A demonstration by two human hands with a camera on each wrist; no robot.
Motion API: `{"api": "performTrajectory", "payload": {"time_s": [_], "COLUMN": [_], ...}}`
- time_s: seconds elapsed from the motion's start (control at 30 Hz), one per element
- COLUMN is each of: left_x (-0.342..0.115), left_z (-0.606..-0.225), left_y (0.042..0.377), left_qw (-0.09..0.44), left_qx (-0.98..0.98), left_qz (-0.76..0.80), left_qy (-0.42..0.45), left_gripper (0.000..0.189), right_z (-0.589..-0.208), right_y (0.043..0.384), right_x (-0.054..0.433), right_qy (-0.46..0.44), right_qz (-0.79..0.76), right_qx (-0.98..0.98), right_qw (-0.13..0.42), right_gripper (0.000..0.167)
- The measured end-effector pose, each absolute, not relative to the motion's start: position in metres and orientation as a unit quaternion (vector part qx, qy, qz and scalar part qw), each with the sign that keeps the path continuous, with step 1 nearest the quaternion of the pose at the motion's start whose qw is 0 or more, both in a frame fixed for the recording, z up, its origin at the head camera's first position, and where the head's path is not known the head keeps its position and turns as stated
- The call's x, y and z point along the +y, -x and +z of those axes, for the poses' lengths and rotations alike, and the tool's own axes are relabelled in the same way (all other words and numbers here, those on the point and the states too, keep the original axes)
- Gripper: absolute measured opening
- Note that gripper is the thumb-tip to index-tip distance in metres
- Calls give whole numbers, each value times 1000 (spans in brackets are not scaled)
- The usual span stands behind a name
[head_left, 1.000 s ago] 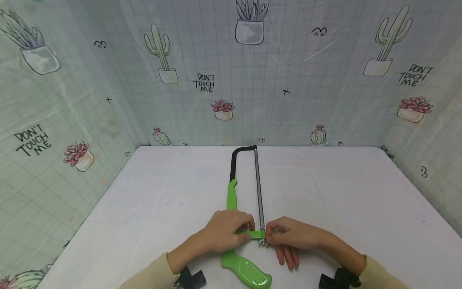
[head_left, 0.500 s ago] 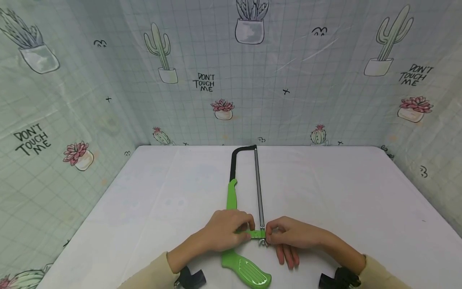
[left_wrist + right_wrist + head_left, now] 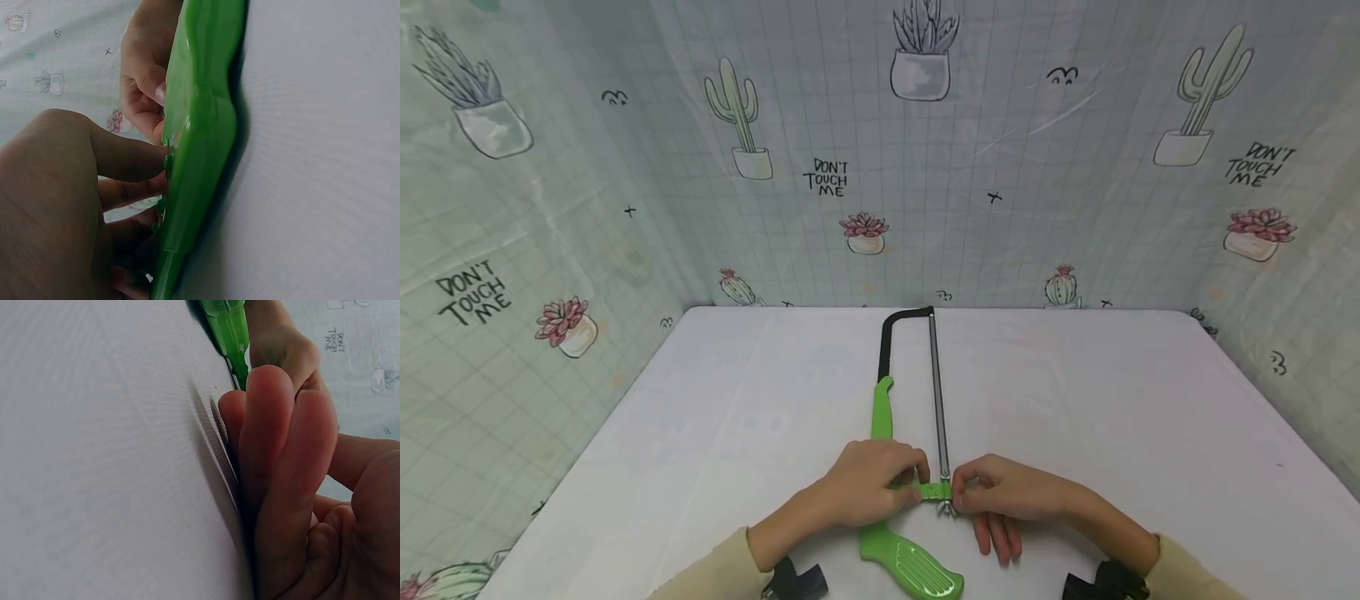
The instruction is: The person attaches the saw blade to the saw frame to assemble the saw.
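Note:
A hacksaw (image 3: 882,408) with a green handle and frame, black front bow and grey blade (image 3: 937,392) lies on the white table, its handle towards me. My left hand (image 3: 872,483) grips the green crosspiece (image 3: 934,491) at the near end of the frame, thumb and fingers on either side. At the blade's near end, my right hand (image 3: 1011,492) has thumb and index finger pinched against the crosspiece's right end, close by a silver wing nut (image 3: 946,507). Its other fingers (image 3: 294,444) extend down by the table. The pinched spot is hidden behind the fingertips.
Under everything is a white tabletop (image 3: 760,400), with its far edge just behind the saw's black bow. A cactus-print cloth (image 3: 970,225) hangs at the back and both sides. Black wrist mounts (image 3: 797,579) sit at both sleeves.
The whole head view has shifted slightly, so the scene sits a little lower. Both hands and the hacksaw keep the same places relative to each other.

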State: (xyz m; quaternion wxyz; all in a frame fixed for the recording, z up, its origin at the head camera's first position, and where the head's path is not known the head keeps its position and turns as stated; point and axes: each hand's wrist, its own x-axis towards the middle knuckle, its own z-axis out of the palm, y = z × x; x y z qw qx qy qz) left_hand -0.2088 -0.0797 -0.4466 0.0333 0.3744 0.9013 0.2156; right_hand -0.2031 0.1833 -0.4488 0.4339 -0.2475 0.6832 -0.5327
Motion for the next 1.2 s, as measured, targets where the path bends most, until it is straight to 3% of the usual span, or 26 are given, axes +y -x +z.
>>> {"api": "performTrajectory", "payload": {"time_s": [0.7, 1.2], "left_x": [-81, -82], "left_z": [-447, -451], "left_y": [207, 209], "left_qw": [30, 31], "left_qx": [898, 898], "left_qz": [217, 217], "left_qy": [-382, -382], "left_gripper": [11, 10], "right_z": [-451, -451], "right_y": [197, 192], "right_x": [181, 173], "right_qy": [257, 214], "right_qz": [-537, -543], "right_qx": [686, 710], "right_qw": [419, 394], "right_gripper": [9, 23]}}
